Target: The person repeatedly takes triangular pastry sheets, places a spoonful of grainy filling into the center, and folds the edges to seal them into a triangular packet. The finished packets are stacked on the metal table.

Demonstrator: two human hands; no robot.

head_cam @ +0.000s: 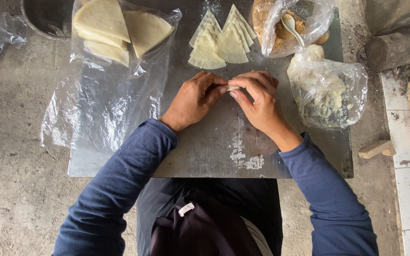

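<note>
Hands: both met over the middle of the metal sheet [205,151], fingertips converging on one small pale piece of dough [232,88].
Left hand [193,100]: fingers curled, thumb and forefinger pinched on the left end of the piece — it looked like a bracing grip, holding the piece steady.
Right hand [258,100]: fingers bent over the top, thumb underneath, pinched on the right end; the knuckles hid most of the piece, so its exact shape could not be told.
Dough piece: held between the two hands, at or just above the sheet, just below the fanned wrappers — whether it touched the sheet could not be told.
Fanned wrappers [221,42]: two overlapping fans of thin pale wedges lay directly beyond the hands, near enough for a short reach.
Filling bag [290,26]: open clear bag of brown crumbly stuff with a white spoon [292,26] standing in it, at the far right of the sheet, mouth turned up for scooping.
Second bag [328,92]: clear bag with pale and dark lumps, just beside the right forearm, on the sheet's right edge.
Stock bag [115,28]: thicker pale wedges inside clear plastic at far left, well apart from the hands.
Smears [245,154]: white floury streaks on the sheet below the hands.
Sleeves [119,185]: dark blue, reaching to the wrists.
</note>
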